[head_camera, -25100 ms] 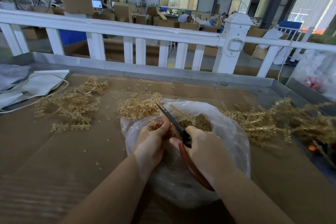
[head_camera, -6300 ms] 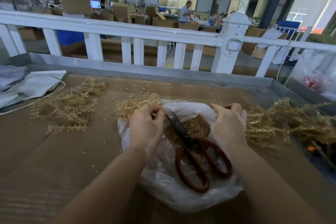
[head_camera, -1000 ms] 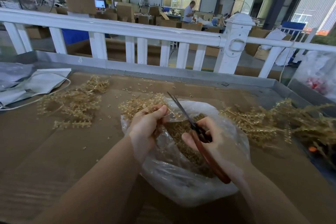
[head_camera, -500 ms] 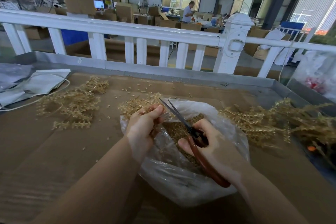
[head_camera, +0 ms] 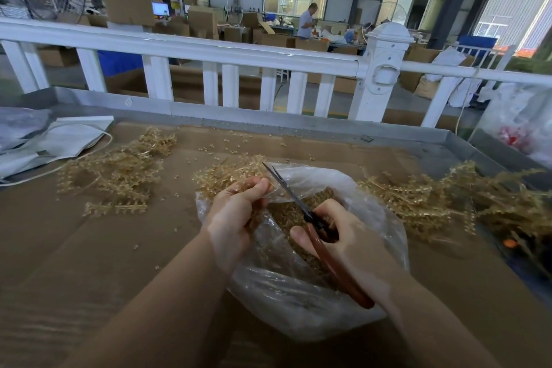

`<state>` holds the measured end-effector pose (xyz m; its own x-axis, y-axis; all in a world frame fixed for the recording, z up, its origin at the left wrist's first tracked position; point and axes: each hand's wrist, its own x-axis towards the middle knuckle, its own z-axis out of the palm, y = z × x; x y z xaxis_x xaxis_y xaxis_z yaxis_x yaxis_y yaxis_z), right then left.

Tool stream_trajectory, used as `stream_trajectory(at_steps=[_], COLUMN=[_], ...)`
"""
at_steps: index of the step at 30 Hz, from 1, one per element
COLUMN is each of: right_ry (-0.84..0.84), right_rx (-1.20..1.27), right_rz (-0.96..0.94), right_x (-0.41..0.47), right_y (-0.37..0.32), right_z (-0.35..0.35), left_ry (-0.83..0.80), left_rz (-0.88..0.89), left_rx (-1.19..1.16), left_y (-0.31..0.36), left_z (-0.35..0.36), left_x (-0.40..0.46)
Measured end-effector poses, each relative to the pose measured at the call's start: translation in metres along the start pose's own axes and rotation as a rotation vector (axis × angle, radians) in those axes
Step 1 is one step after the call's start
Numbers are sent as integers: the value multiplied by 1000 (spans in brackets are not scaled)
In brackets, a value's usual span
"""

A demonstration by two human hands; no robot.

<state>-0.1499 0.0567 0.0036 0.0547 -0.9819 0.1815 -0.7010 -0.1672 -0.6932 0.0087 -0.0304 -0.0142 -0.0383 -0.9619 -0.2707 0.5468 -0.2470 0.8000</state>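
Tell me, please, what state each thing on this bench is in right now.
Clear plastic bag: open, part-filled with tan cut bits.
Red-brown-handled steel scissors: blades slightly parted, tips raised over the bag.
Right hand: grips the scissors' handles.
Left hand: pinches a small tan plastic sprig, mostly hidden, by the blades.
Left heap of tan sprigs: loose on the brown cardboard.
Right heap of tan sprigs: loose, tangled.
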Motion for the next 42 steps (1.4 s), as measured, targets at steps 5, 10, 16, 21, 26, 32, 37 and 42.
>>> stream_trajectory(at_steps=[5, 10, 16, 21, 26, 32, 37, 42], right_ry=[51, 74, 109, 142, 147, 165, 121, 118], right_rx=[-64, -112, -247, -252, -277, -307, -222, -178], right_rz=[11, -31, -81, -88, -81, -96, -50, -43], right_x=[1, -2, -7, -10, -10, -9, -6, -3], right_y=[5, 5, 6, 7, 4, 4, 5, 8], right_z=[4, 2, -1, 0, 3, 7, 9, 11], left_ry=[4, 19, 4, -2, -37, -66, -103, -97], left_rz=[-30, -45, -53, -54, -47, -26, -19, -30], left_rx=[14, 44, 77, 88, 132, 129, 116, 101], left_y=[0, 1, -1, 0, -2, -4, -4, -4], left_z=[1, 2, 0, 3, 5, 6, 7, 7], left_x=[-5, -6, -4, -6, -10, -13, -16, -16])
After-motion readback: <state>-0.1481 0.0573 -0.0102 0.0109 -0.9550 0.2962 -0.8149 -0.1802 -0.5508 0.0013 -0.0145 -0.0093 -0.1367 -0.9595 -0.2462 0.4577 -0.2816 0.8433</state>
